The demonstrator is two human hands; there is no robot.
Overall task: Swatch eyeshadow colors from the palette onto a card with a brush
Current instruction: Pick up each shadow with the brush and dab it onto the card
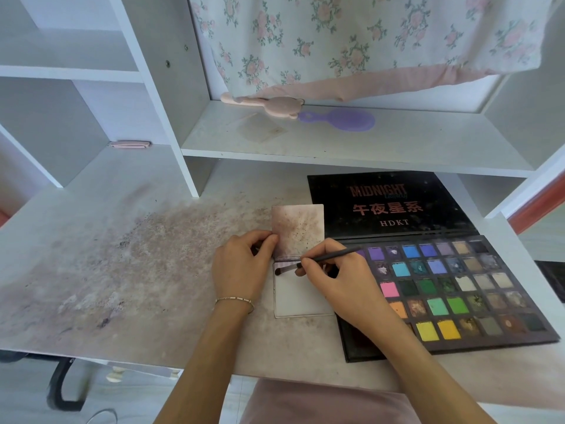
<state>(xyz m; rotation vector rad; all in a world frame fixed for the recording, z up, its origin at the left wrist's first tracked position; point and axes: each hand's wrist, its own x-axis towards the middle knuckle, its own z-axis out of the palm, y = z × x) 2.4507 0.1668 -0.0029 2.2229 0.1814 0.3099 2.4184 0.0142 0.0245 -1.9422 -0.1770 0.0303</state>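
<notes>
Currently ur right hand [333, 276] pinches brush [312, 261], tip on card [301, 296] beside palette [458, 289]; left hand [241, 267] pinches stained upper card [298, 231]. Risk: loose grip lets card slide, swatch smears.

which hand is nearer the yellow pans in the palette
Right. The right hand, holding the brush, lies at the palette's left edge, up-left of the yellow pans; the left hand sits beyond the card.
</notes>
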